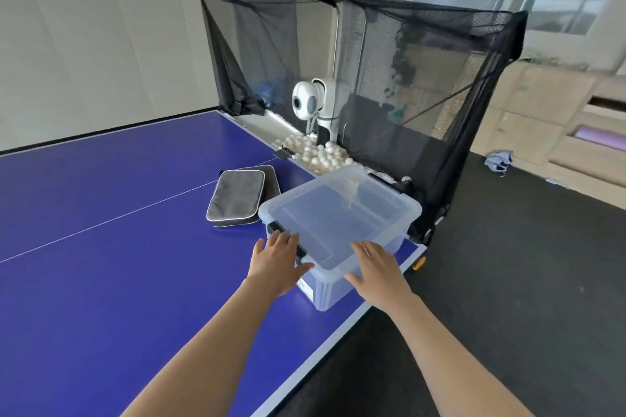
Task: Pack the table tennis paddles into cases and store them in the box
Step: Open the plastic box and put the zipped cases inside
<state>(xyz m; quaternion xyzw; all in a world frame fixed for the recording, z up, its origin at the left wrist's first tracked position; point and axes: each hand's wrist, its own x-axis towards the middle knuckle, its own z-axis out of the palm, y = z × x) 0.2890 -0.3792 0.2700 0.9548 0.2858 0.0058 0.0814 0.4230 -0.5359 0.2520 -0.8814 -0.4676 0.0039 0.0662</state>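
A clear plastic box (382,244) with its lid (335,210) on stands at the right edge of the blue table (101,213). My left hand (276,261) lies with straight fingers over the black latch (275,228) at the box's near left corner. My right hand (377,269) rests flat on the lid's near edge. Two grey paddle cases (235,198) lie stacked on the table just left of the box, both zipped closed. No bare paddle shows.
A white ball-serving machine (313,101) stands behind the box inside a black catch net (423,78), with several white balls (318,151) in its tray. Dark floor lies right of the table edge. Wooden shelving lines the far right wall.
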